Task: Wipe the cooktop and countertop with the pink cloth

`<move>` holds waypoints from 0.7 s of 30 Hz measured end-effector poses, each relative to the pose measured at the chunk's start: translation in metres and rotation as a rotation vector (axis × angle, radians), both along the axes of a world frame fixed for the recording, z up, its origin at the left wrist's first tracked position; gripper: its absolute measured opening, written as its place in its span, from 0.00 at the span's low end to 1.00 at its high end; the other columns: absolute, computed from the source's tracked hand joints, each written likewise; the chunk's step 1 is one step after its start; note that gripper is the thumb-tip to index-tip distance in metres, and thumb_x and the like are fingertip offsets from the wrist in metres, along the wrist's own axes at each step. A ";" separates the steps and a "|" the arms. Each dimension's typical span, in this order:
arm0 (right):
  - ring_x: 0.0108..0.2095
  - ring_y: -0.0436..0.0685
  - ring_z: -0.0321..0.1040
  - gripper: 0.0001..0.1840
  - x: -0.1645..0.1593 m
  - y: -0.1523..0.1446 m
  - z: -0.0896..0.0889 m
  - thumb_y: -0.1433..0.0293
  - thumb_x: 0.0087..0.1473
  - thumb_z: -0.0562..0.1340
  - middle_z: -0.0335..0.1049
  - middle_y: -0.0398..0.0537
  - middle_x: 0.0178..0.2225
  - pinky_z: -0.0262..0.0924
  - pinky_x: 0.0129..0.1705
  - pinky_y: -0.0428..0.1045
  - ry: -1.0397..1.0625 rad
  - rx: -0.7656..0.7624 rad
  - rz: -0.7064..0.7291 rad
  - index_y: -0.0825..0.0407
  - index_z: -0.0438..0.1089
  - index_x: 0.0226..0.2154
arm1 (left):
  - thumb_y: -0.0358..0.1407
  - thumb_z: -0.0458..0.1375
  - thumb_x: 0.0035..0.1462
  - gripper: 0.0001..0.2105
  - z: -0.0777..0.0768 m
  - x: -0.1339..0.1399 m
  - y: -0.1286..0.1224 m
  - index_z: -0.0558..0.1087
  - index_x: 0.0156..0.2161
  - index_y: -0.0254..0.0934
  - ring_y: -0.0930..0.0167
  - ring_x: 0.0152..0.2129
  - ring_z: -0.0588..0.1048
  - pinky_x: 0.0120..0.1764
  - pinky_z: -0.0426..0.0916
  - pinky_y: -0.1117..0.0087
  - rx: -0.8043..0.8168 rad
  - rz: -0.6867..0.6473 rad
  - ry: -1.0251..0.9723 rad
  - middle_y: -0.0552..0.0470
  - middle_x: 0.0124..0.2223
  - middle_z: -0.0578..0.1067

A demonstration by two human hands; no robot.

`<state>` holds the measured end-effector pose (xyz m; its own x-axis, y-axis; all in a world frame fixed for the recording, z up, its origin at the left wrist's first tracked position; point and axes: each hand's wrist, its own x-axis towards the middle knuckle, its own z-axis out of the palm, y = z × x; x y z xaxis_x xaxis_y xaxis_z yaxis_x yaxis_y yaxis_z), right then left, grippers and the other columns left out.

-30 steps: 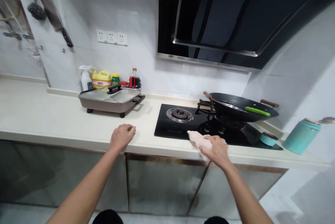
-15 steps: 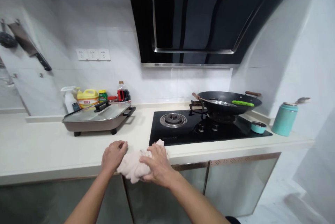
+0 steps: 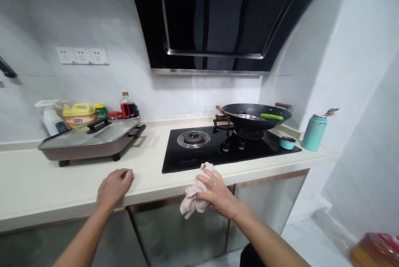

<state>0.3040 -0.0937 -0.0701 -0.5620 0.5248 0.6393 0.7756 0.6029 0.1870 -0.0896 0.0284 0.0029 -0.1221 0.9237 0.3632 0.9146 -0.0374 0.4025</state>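
The right hand (image 3: 218, 194) grips a pale pink cloth (image 3: 191, 202) with the fingers spread over it. The cloth is bunched at the front edge of the counter (image 3: 149, 177), just before the hob (image 3: 176, 161), and its loose end hangs in front of a cabinet door (image 3: 183, 233). The left hand (image 3: 114, 186) rests on the counter near the front edge, fingers curled inward; nothing shows in it, but whether it is fully closed cannot be told. The step in hand appears to be wiping along the edge. For best results, fold the cloth into a flat pad, gather the trailing end under the palm, and apply even pressure in overlapping strokes. Keep the left hand outside the cloth's path. Compared with half a second earlier, the cloth has shifted right: it was then between the hands, close beside the left; it is now well apart from it. The left hand remains on the counter.
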 end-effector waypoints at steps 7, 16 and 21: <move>0.73 0.67 0.40 0.09 0.111 -0.029 -0.003 0.69 0.60 0.67 0.59 0.47 0.67 0.45 0.69 0.71 -0.007 -0.108 -0.164 0.41 0.76 0.43 | 0.49 0.51 0.64 0.21 -0.006 -0.006 0.012 0.81 0.47 0.40 0.56 0.49 0.77 0.49 0.70 0.61 -0.040 0.021 0.038 0.46 0.56 0.81; 0.71 0.68 0.48 0.09 0.241 -0.056 -0.017 0.75 0.55 0.61 0.64 0.52 0.65 0.47 0.69 0.70 0.090 -0.191 -0.493 0.46 0.76 0.35 | 0.48 0.52 0.62 0.16 -0.009 -0.008 0.019 0.79 0.42 0.45 0.59 0.47 0.75 0.48 0.69 0.62 0.000 0.016 0.086 0.54 0.50 0.83; 0.69 0.73 0.51 0.10 0.277 -0.082 -0.025 0.72 0.45 0.65 0.63 0.58 0.64 0.51 0.67 0.69 0.274 -0.203 -0.677 0.47 0.73 0.35 | 0.48 0.50 0.64 0.20 -0.006 -0.003 0.013 0.80 0.46 0.41 0.58 0.48 0.77 0.48 0.69 0.62 -0.026 0.019 0.103 0.48 0.54 0.81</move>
<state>0.5810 -0.1762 -0.0954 0.0900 0.8213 0.5634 0.9914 -0.0197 -0.1297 -0.0928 0.0411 -0.0026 -0.1025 0.9309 0.3507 0.9518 -0.0107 0.3067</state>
